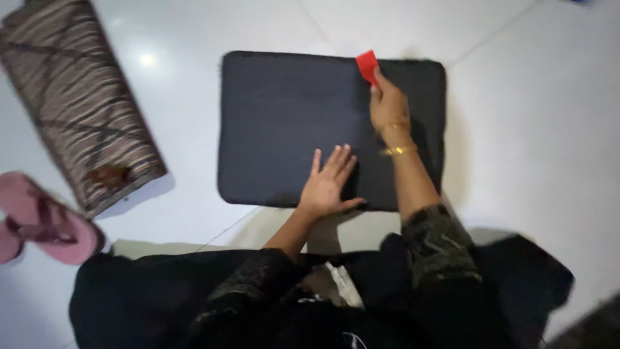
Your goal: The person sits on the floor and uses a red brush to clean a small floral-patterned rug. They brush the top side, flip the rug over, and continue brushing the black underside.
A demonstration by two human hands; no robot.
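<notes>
Left hand (pixel 329 181) flat and open, fingers spread wide, palm down on the dark mat (pixel 290 123), near the mat's close edge and a bit right of its middle. Right hand (pixel 387 103) farther out, fingers closed on a small red piece (pixel 367 66), pinched at its lower end. Red piece up near the far edge of the mat, right of the middle, touching or just over the dark cloth; hard to tell which. Long side of the red piece tilted, running from the fingers up and a little left, away from the body. Gold bangles (pixel 399 137) around the right wrist. Mat lying flat on the white tile floor (pixel 529 129), shaped like a box with round corners, long side going left to right, short side going away from the body. Both arms over the right half of the mat, covering some of it; left half bare. Rolled striped rug (pixel 77 97) off to the left, well apart from the mat, long side slanting from the top left down toward the middle, with a brown patch near its close end. Pink sandals (pixel 42 223) at the left edge, just beside the close end of the roll. Black clothes (pixel 194 297) at the bottom, between the body and the mat, with patterned dark sleeves (pixel 439 242) pushed up the forearms. Picture a bit blurry, so small marks on the mat not clear.
</notes>
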